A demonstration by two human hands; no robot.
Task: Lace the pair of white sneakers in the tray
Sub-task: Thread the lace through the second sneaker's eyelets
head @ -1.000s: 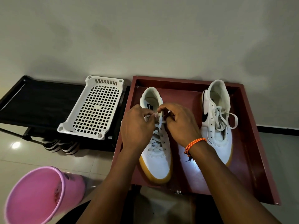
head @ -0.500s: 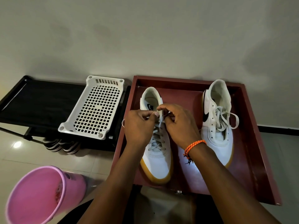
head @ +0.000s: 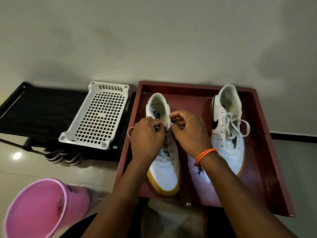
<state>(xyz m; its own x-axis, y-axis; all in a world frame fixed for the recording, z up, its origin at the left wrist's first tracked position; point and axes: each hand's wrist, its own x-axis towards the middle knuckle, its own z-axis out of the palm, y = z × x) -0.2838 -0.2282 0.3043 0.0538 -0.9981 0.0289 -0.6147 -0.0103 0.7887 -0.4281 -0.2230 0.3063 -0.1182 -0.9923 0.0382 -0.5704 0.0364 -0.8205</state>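
Note:
Two white sneakers with tan soles stand in a dark red tray [head: 267, 152], toes toward me. Over the upper eyelets of the left sneaker [head: 167, 170] both hands work its white lace. My left hand [head: 147, 136] pinches the lace between thumb and fingers; a loop of lace sticks out past its left side. My right hand [head: 188, 133], with an orange cord on the wrist, pinches the lace right beside it. The lower rows of that shoe are laced. The right sneaker [head: 228, 134] lies apart at the tray's right, its lace tied in a loose bow.
A white perforated plastic basket [head: 99, 115] rests on a black low rack [head: 42, 109] left of the tray, with striped sandals [head: 63, 157] beneath. A pink bucket [head: 39, 208] stands at the lower left on the tiled floor. A plain wall rises behind.
Both hands have stayed over the left sneaker's top eyelets with only slight finger movement, and a loop of lace now shows to the left of my left hand.

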